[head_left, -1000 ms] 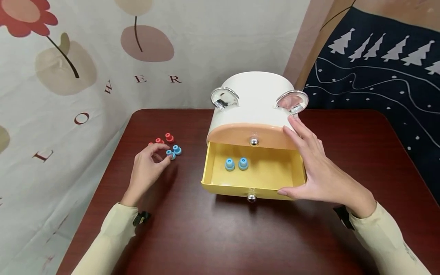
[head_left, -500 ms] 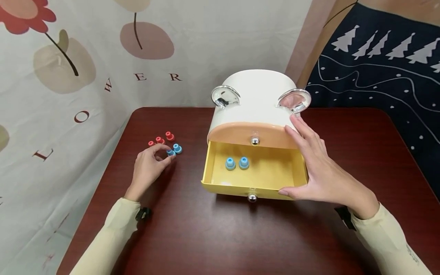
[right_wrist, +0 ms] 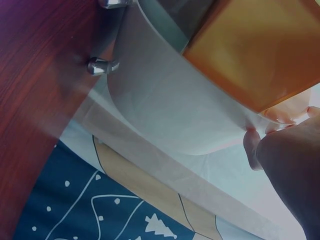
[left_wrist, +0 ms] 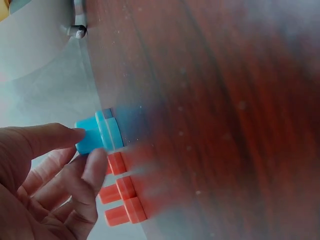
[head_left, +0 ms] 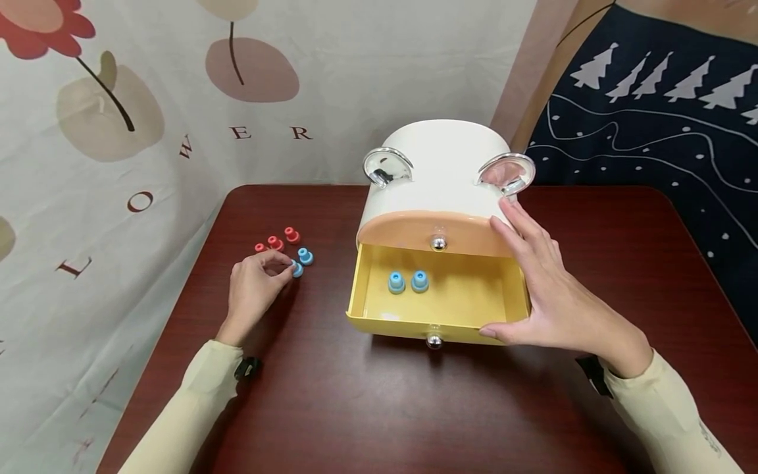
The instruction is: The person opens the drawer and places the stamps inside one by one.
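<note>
Dark red wood-grain table [head_left: 367, 408], centre of the head view. On it we list a white drawer box [head_left: 441, 164] with two clear round ears on top, an orange upper drawer [head_left: 426, 234] closed, and a yellow lower drawer [head_left: 438, 299] pulled out, two blue pegs [head_left: 407, 282] standing side by side on its floor. Left of centre lie three red pegs [head_left: 275, 240] and one loose blue peg [head_left: 305, 256], just beside our left hand. Flower-print cloth behind at upper left; dark tree-print cloth at upper right.

The wrist views are blurred; the pinched peg is half covered by fingertips.

Our left hand [head_left: 256, 289] rests low on the table, thumb and forefinger pinching a blue peg [head_left: 297, 268]. Our right hand [head_left: 547, 289] lies with straight fingers along the box's right side, thumb at the yellow drawer's front corner.
</note>
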### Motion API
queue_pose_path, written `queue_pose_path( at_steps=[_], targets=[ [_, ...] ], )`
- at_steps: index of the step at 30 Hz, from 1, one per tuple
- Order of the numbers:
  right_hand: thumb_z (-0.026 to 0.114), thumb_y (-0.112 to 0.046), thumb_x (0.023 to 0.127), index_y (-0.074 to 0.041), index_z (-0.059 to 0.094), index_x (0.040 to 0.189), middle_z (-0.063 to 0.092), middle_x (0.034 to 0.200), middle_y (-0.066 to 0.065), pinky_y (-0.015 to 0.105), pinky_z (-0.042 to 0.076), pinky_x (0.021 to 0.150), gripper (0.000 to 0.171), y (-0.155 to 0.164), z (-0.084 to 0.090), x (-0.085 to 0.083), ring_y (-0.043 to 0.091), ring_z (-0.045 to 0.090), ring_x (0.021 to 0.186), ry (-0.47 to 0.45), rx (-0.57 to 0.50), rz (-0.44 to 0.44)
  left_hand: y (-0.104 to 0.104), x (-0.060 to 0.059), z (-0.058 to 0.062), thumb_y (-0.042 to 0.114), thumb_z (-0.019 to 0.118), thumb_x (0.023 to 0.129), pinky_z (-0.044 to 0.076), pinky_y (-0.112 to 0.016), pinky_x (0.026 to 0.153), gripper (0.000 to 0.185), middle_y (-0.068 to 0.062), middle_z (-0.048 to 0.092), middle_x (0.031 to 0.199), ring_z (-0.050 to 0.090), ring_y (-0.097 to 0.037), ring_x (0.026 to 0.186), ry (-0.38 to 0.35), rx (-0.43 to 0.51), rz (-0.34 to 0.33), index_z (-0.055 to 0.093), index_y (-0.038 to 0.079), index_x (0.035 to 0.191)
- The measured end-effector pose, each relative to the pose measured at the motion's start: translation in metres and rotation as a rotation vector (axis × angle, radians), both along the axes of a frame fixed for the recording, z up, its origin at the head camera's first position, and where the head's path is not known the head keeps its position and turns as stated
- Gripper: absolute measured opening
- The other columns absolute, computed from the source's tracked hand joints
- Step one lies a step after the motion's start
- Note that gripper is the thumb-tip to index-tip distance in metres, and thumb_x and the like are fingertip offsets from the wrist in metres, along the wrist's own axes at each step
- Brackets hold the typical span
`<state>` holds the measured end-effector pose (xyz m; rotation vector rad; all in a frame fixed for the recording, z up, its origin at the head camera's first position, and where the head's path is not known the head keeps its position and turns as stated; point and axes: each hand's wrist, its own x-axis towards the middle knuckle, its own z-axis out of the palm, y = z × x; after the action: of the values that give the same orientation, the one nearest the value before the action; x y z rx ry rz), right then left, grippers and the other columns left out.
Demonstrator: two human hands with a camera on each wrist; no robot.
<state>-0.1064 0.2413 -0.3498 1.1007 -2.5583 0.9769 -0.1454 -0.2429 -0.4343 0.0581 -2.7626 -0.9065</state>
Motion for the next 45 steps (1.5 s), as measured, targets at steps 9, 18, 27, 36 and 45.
queue_pose_path(
  at_steps=[9, 18, 27, 36, 45],
  targets=[
    [0.097, -0.058, 0.072, -0.014, 0.019, 0.174, 0.004, 0.182, 0.009, 0.086, 0.016, 0.111, 0.135, 0.000, 0.000, 0.000, 0.038, 0.000, 0.165, -0.022, -0.005, 0.008, 0.001, 0.017, 0.009, 0.009, 0.088, 0.091, 0.037, -0.030, 0.054, 0.008, -0.002, 0.060, 0.063, 0.052, -0.021, 0.061, 0.069, 0.014, 0.003, 0.082, 0.007, 0.096],
    [0.101, -0.050, 0.068, -0.014, 0.019, 0.174, 0.004, 0.181, 0.009, 0.084, 0.018, 0.111, 0.139, 0.001, 0.000, 0.000, 0.037, 0.001, 0.165, -0.019, -0.005, -0.001, 0.022, 0.039, 0.035, 0.006, 0.090, 0.089, 0.039, -0.020, 0.055, 0.013, 0.002, 0.064, 0.069, 0.053, -0.017, 0.062, 0.212, 0.111, -0.098, 0.085, 0.011, 0.100],
    [0.093, -0.065, 0.074, -0.014, 0.019, 0.174, 0.005, 0.181, 0.009, 0.082, 0.021, 0.110, 0.134, 0.001, 0.000, 0.000, 0.037, 0.003, 0.165, -0.002, -0.005, -0.001, 0.050, 0.058, 0.071, -0.003, 0.091, 0.086, 0.040, -0.020, 0.060, 0.024, 0.002, 0.077, 0.097, 0.054, -0.016, 0.071, 0.356, 0.321, -0.284, 0.084, 0.011, 0.104],
    [0.071, -0.085, 0.082, -0.011, 0.020, 0.174, 0.006, 0.181, 0.012, 0.075, 0.024, 0.107, 0.128, -0.001, -0.001, -0.001, 0.040, 0.005, 0.165, 0.032, -0.012, 0.010, 0.073, 0.072, 0.096, -0.018, 0.084, 0.084, 0.039, -0.019, 0.054, 0.031, -0.015, 0.079, 0.110, 0.062, -0.016, 0.071, 0.347, 0.580, -0.467, 0.082, 0.003, 0.107],
    [0.073, -0.084, 0.082, -0.012, 0.019, 0.174, 0.006, 0.181, 0.010, 0.077, 0.022, 0.109, 0.129, -0.002, 0.000, 0.000, 0.038, 0.004, 0.165, 0.019, -0.018, 0.008, 0.103, 0.061, 0.095, -0.009, 0.087, 0.087, 0.039, -0.023, 0.055, 0.026, 0.001, 0.078, 0.101, 0.053, -0.018, 0.065, 0.232, 0.529, -0.610, 0.082, 0.010, 0.103]
  ],
)
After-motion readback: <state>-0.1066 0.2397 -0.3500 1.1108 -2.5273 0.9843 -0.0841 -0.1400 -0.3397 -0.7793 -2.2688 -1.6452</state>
